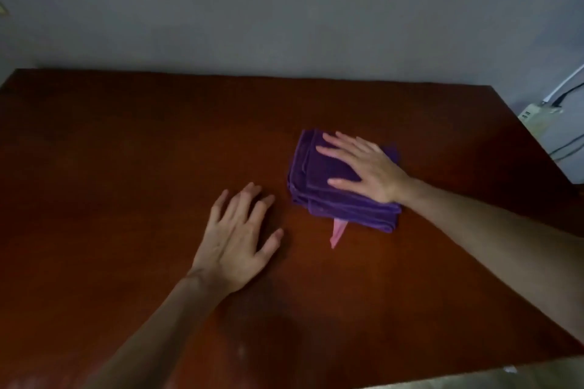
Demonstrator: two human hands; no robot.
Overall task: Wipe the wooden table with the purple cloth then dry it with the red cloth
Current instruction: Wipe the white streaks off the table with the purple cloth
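A folded purple cloth point(319, 186) lies a little right of the middle of the dark red-brown wooden table point(126, 142). My right hand point(366, 167) lies flat on top of it, palm down, fingers spread and pointing left. A pink tag point(337, 232) sticks out from under the cloth's near edge. My left hand point(237, 240) rests flat on the bare wood to the left of the cloth, fingers apart, holding nothing. No red cloth shows in view.
A grey wall point(284, 9) runs along the table's far edge. Past the right edge stands a white power strip point(534, 114) with cables. The table's near edge point(410, 377) shows at the bottom right.
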